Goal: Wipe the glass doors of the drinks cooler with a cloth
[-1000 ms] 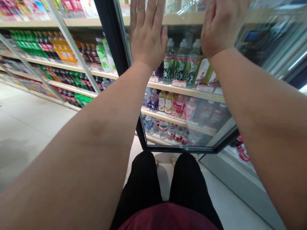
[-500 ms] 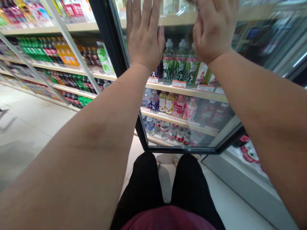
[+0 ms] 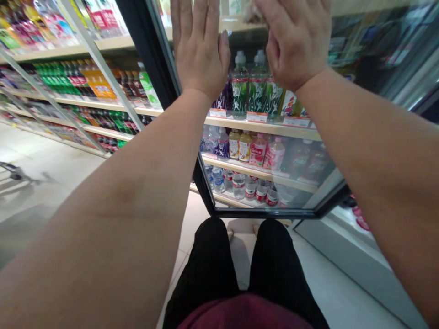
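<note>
My left hand (image 3: 201, 48) lies flat against the glass door (image 3: 302, 183), fingers stretched upward and thumb a little apart. To its right, my right hand (image 3: 298, 43) is bent and pressed to the same glass. A small crumpled pale piece, seemingly a cloth (image 3: 254, 13), shows at its fingers, mostly covered by the hand. The black-framed door stands swung out in front of my knees. Through the pane I see green-labelled drink bottles (image 3: 239, 89) on a shelf between my hands.
Lower shelves behind the glass hold pink bottles (image 3: 258, 150) and water bottles (image 3: 238, 186). Shelves of soft drinks (image 3: 98, 84) run along the left. A wheeled metal base (image 3: 14, 173) is on the floor at the far left. My black-trousered legs (image 3: 216, 256) are just below the door.
My right hand has shifted slightly left and up on the glass, and the pale crumpled piece shows more. My left hand stays flat on the pane. The view has turned slightly.
</note>
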Action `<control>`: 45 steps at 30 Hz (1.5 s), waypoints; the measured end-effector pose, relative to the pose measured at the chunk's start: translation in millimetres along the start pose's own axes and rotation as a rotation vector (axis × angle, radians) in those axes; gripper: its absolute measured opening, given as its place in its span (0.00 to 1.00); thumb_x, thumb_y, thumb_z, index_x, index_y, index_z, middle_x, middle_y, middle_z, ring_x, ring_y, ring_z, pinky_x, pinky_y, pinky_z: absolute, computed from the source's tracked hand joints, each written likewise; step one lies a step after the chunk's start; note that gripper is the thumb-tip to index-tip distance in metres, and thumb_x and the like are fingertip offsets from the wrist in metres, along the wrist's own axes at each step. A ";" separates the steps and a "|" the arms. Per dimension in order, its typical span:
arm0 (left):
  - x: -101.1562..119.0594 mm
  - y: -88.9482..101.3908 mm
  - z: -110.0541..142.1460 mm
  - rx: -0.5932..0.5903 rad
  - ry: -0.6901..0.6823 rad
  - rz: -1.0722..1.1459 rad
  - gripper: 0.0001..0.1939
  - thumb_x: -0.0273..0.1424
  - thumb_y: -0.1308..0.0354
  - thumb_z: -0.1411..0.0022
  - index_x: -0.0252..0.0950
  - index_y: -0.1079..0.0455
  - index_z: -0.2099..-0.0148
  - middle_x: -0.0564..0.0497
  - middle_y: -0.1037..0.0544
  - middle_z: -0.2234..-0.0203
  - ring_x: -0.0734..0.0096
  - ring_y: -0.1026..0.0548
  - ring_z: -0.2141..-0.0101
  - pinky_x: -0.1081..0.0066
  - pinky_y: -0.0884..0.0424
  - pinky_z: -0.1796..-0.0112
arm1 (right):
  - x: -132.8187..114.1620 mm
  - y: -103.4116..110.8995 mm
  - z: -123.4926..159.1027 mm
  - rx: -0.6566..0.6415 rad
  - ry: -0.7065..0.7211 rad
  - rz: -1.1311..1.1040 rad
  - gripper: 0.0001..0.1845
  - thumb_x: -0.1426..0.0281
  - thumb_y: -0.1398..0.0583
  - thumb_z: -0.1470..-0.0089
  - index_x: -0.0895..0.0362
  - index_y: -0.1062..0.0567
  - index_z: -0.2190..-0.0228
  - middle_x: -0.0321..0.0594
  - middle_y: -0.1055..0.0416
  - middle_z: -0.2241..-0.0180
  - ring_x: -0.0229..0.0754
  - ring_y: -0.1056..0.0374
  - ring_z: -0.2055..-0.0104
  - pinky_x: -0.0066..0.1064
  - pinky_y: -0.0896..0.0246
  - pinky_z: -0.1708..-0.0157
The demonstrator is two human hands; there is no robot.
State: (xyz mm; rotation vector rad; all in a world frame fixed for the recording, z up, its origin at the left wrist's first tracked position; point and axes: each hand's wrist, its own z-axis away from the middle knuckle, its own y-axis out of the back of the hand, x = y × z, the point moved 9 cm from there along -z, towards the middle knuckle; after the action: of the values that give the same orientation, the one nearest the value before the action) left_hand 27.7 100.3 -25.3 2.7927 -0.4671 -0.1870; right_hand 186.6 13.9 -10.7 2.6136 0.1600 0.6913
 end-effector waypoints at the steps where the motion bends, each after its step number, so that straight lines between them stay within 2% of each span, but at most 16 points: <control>1: 1.5 3.6 0.9 0.024 0.001 -0.001 0.32 0.29 0.68 0.23 0.34 0.62 0.20 0.57 0.55 0.22 0.77 0.87 0.29 0.61 0.89 0.28 | 9.6 0.8 0.1 0.019 -0.114 -0.011 0.39 0.73 0.48 0.35 0.57 0.44 0.25 0.44 0.46 0.26 0.57 0.49 0.24 0.60 0.61 0.24; 4: 4.6 12.1 2.0 0.105 -0.009 -0.034 0.30 0.32 0.71 0.21 0.36 0.56 0.21 0.55 0.49 0.24 0.91 0.98 0.38 0.65 0.89 0.28 | 33.6 0.4 6.8 0.038 -0.403 -0.022 0.43 0.78 0.46 0.42 0.62 0.44 0.26 0.49 0.39 0.29 0.60 0.46 0.25 0.60 0.67 0.23; 5: 4.8 11.2 0.8 0.103 -0.023 -0.030 0.30 0.31 0.69 0.21 0.35 0.56 0.21 0.53 0.49 0.24 0.90 0.98 0.39 0.64 0.89 0.28 | 31.1 1.1 7.3 0.041 -0.370 -0.014 0.42 0.77 0.47 0.40 0.62 0.43 0.26 0.48 0.40 0.28 0.59 0.47 0.25 0.57 0.66 0.23; 7: 3.3 4.2 -3.9 0.048 -0.055 0.014 0.32 0.28 0.63 0.24 0.32 0.57 0.21 0.51 0.51 0.23 0.81 0.94 0.34 0.59 0.90 0.29 | 10.2 3.4 7.3 0.051 -0.117 -0.001 0.36 0.72 0.50 0.33 0.58 0.44 0.26 0.42 0.45 0.26 0.54 0.50 0.24 0.53 0.61 0.24; 9: -0.6 -4.2 -9.8 -0.024 -0.057 0.059 0.37 0.24 0.58 0.29 0.32 0.58 0.21 0.51 0.54 0.22 0.67 0.84 0.28 0.55 0.90 0.29 | -9.8 8.9 12.6 0.098 0.124 -0.004 0.32 0.66 0.57 0.27 0.54 0.43 0.26 0.35 0.50 0.24 0.50 0.53 0.23 0.50 0.56 0.26; 10: -2.6 -6.7 -12.3 -0.049 -0.045 0.065 0.38 0.23 0.56 0.30 0.32 0.57 0.20 0.51 0.55 0.22 0.61 0.79 0.26 0.53 0.90 0.30 | -11.3 10.7 14.1 0.113 0.148 -0.010 0.31 0.65 0.58 0.26 0.53 0.43 0.27 0.35 0.50 0.24 0.49 0.54 0.23 0.50 0.56 0.26; 14: -1.6 -1.6 -14.7 -0.080 0.010 0.000 0.40 0.21 0.54 0.31 0.34 0.55 0.20 0.52 0.54 0.22 0.52 0.68 0.24 0.50 0.84 0.28 | 25.3 6.2 11.9 0.072 -0.250 0.015 0.36 0.70 0.54 0.31 0.64 0.45 0.26 0.49 0.44 0.27 0.61 0.50 0.24 0.56 0.61 0.25; 16: 3.8 6.3 -11.7 -0.087 0.022 -0.035 0.40 0.20 0.55 0.31 0.34 0.54 0.20 0.53 0.53 0.22 0.49 0.64 0.24 0.47 0.79 0.27 | 27.5 7.5 12.2 0.103 -0.274 0.036 0.35 0.71 0.54 0.31 0.67 0.45 0.26 0.51 0.42 0.28 0.61 0.48 0.25 0.53 0.59 0.25; 19: 12.9 18.8 -6.6 -0.088 0.003 -0.062 0.40 0.19 0.54 0.32 0.35 0.53 0.20 0.52 0.53 0.23 0.49 0.59 0.24 0.45 0.71 0.26 | -0.3 8.9 14.5 0.159 0.041 0.024 0.32 0.68 0.54 0.27 0.58 0.41 0.26 0.43 0.44 0.27 0.54 0.49 0.24 0.49 0.54 0.26; 21: 16.9 25.5 -4.0 -0.085 -0.015 -0.077 0.41 0.19 0.52 0.33 0.34 0.53 0.20 0.51 0.51 0.23 0.49 0.57 0.24 0.43 0.67 0.26 | -11.3 7.4 18.8 0.164 0.157 0.020 0.30 0.67 0.54 0.26 0.54 0.40 0.27 0.39 0.46 0.26 0.52 0.53 0.23 0.50 0.52 0.26; 27: 24.5 43.0 3.4 -0.066 -0.055 -0.087 0.39 0.21 0.52 0.32 0.29 0.52 0.20 0.47 0.50 0.23 0.46 0.55 0.25 0.44 0.62 0.26 | 13.7 14.5 20.7 0.198 -0.188 0.007 0.32 0.69 0.57 0.27 0.63 0.40 0.28 0.48 0.42 0.27 0.54 0.56 0.22 0.51 0.52 0.26; 32: 24.9 49.9 6.7 -0.027 -0.064 -0.040 0.38 0.24 0.54 0.31 0.27 0.50 0.21 0.47 0.49 0.24 0.48 0.54 0.25 0.47 0.60 0.25 | -13.7 7.8 24.1 0.093 0.091 -0.006 0.31 0.66 0.57 0.26 0.49 0.44 0.27 0.27 0.53 0.24 0.44 0.61 0.21 0.52 0.55 0.24; 34: 23.3 51.1 6.8 0.009 -0.068 0.004 0.38 0.25 0.54 0.33 0.28 0.48 0.22 0.49 0.47 0.24 0.50 0.54 0.25 0.47 0.60 0.25 | -11.5 9.6 25.1 0.122 0.057 -0.010 0.31 0.67 0.57 0.27 0.50 0.43 0.27 0.29 0.51 0.24 0.45 0.59 0.21 0.52 0.53 0.25; 38: 22.0 52.9 7.6 0.050 -0.075 0.071 0.38 0.26 0.53 0.34 0.32 0.46 0.22 0.54 0.45 0.25 0.54 0.53 0.25 0.48 0.59 0.25 | 8.6 16.7 27.5 0.223 -0.181 -0.067 0.32 0.69 0.54 0.29 0.59 0.40 0.28 0.42 0.44 0.26 0.49 0.57 0.21 0.54 0.54 0.24; 43: 18.3 53.5 7.3 0.029 -0.006 0.138 0.37 0.28 0.54 0.33 0.38 0.46 0.22 0.61 0.46 0.25 0.61 0.57 0.24 0.56 0.64 0.24 | -13.2 4.2 25.1 0.086 0.077 -0.065 0.31 0.66 0.55 0.27 0.41 0.44 0.27 0.20 0.53 0.24 0.42 0.62 0.20 0.54 0.56 0.24; 45: 20.4 53.9 7.6 0.019 -0.017 0.114 0.38 0.28 0.55 0.32 0.37 0.47 0.22 0.60 0.47 0.25 0.60 0.57 0.24 0.55 0.65 0.24 | -6.8 6.3 24.2 0.128 0.008 -0.035 0.31 0.67 0.56 0.27 0.46 0.43 0.27 0.25 0.51 0.25 0.43 0.59 0.21 0.51 0.54 0.24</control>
State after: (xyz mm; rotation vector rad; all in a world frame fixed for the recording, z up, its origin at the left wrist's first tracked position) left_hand 29.5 42.8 -17.1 2.7744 -0.6339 -0.1818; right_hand 192.6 -2.4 -29.9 2.7231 0.2602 0.7003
